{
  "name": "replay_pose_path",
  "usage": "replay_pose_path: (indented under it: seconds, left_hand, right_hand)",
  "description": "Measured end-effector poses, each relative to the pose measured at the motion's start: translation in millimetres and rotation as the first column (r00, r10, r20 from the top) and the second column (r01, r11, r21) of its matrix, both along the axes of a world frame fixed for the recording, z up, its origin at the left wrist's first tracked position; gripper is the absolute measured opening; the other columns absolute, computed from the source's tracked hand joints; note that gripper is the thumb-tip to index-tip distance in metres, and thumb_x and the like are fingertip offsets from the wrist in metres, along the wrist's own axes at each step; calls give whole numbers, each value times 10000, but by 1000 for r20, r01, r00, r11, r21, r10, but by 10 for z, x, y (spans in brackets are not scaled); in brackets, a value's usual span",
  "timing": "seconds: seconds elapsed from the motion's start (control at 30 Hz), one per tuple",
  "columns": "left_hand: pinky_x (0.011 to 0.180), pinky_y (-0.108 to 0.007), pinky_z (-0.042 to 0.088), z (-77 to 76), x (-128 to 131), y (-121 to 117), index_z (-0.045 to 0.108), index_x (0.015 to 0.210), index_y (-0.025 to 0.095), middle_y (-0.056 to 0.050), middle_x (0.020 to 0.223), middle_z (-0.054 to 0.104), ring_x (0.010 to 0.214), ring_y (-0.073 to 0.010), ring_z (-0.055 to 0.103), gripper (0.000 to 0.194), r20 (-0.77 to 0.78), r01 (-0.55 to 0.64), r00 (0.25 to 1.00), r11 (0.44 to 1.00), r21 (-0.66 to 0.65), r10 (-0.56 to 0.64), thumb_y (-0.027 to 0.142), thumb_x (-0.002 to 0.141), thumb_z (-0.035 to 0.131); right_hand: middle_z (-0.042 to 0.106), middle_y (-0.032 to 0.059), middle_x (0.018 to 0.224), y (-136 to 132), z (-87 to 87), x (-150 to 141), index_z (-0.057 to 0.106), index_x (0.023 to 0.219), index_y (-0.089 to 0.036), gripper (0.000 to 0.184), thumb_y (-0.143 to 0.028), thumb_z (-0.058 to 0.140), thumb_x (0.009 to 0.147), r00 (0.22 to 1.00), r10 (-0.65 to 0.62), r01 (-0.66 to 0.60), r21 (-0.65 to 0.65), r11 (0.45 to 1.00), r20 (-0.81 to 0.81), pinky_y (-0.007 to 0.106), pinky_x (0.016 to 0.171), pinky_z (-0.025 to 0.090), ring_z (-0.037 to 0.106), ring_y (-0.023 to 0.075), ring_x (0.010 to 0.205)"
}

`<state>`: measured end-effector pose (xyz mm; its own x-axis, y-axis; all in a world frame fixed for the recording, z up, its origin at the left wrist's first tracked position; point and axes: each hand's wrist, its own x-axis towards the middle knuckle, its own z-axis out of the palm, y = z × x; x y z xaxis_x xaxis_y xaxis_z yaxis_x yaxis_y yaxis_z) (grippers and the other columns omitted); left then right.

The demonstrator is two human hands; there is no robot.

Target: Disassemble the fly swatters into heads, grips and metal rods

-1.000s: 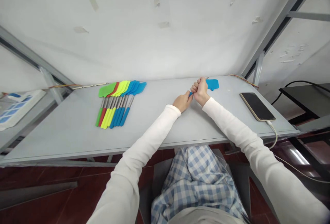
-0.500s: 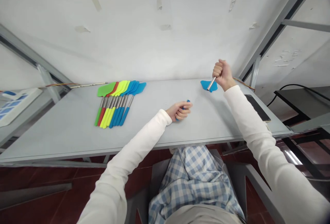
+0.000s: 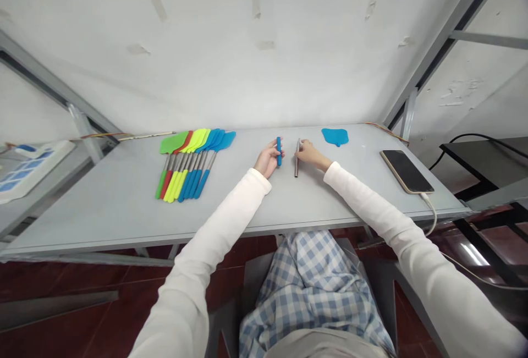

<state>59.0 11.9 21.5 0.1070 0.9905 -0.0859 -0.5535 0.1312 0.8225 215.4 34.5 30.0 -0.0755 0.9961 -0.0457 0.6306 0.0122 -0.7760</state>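
My left hand (image 3: 269, 159) is closed around a short blue handle (image 3: 279, 152), held upright just above the table. Close by on the right, my right hand (image 3: 307, 153) pinches a bare metal tube (image 3: 297, 160), which is apart from the blue handle. A flat blue head (image 3: 335, 136), shaped like a fly swatter's, lies alone at the back of the table, beyond my right hand. To the left is a fanned row of assembled swatter-like tools (image 3: 187, 166), with green, red, yellow and blue heads, metal shafts and coloured handles.
A phone (image 3: 406, 171) with a white cable (image 3: 431, 209) rests at the right of the grey table (image 3: 124, 209). The white wall (image 3: 264, 83) closes off the back. A white-and-blue object (image 3: 28, 168) stands at far left.
My right hand has come left and down with the metal tube, away from the blue head, which stays on the table. My left hand has moved slightly up and left, showing the blue handle.
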Motion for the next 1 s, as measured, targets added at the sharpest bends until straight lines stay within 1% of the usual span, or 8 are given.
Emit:
replay_pose_path:
  seconds: [0.13,0.3,0.43,0.5,0.57,0.7,0.87,1.0]
  left_hand:
    - [916,-284,444,-102,37,27,593,1157,154,-21,936,587,851,-108,615,554,-190,49,981,993,103,-28,32,617,593]
    - [907,-346,459,-213,65,6,510,1253,196,-68,1123,571,964,-160,628,621,-461,119,887,969,215,-6,158,667,711]
    - [951,-373,450,-227,69,-14,485,1265,191,-99,1171,590,1050,-180,595,505,-587,190,806,910,367,69,272,791,638]
    - [1002,-390,415,-218,70,-30,514,1251,178,-111,1173,606,1121,-194,563,396,-689,220,703,868,444,175,292,872,525]
    - [1041,-423,373,-205,70,-58,581,1194,188,-106,1186,616,1160,-214,533,329,-821,304,500,832,465,277,279,898,472]
    - [1029,-454,358,-170,80,-136,671,1076,243,-59,1211,615,1146,-240,520,267,-920,487,134,784,386,369,285,898,476]
    - [936,-387,432,-100,20,-191,691,982,211,-78,1090,612,999,-219,554,245,-896,457,12,795,399,443,243,884,468]
    - [913,-370,456,-64,-211,-270,676,890,198,-84,1021,589,989,-223,544,203,-884,388,-58,826,409,465,185,847,478]
  right_hand:
    - [521,186,1211,-42,-83,-10,530,1112,-129,284,-217,476,847,995,-6,-17,221,975,102,400,1032,348,464,258,1177]
    - [587,77,984,-135,-138,-35,540,890,-215,249,-445,445,898,999,40,-32,401,915,-11,441,973,365,528,221,969]
    - [587,33,890,-111,-117,-5,465,875,-221,192,-411,490,860,981,145,-79,419,905,-127,353,833,421,547,174,823]
    - [591,29,873,-51,-92,95,444,887,-222,170,-388,471,865,978,103,-23,393,919,-183,323,780,426,550,165,787]
    - [596,38,849,12,-62,271,456,918,-211,161,-362,472,867,987,-14,73,370,926,-159,316,773,421,561,176,793]
    - [618,88,822,40,-25,750,467,1153,-128,311,-263,461,873,963,-243,193,332,923,116,333,743,412,590,229,783]
    - [638,204,1000,-99,-83,1208,492,1244,-80,395,-227,405,888,782,-302,138,322,937,545,368,760,404,597,299,881]
    - [599,215,1072,-194,-140,1410,570,1213,-109,388,-293,408,913,685,-256,51,305,951,682,372,799,416,577,316,981]
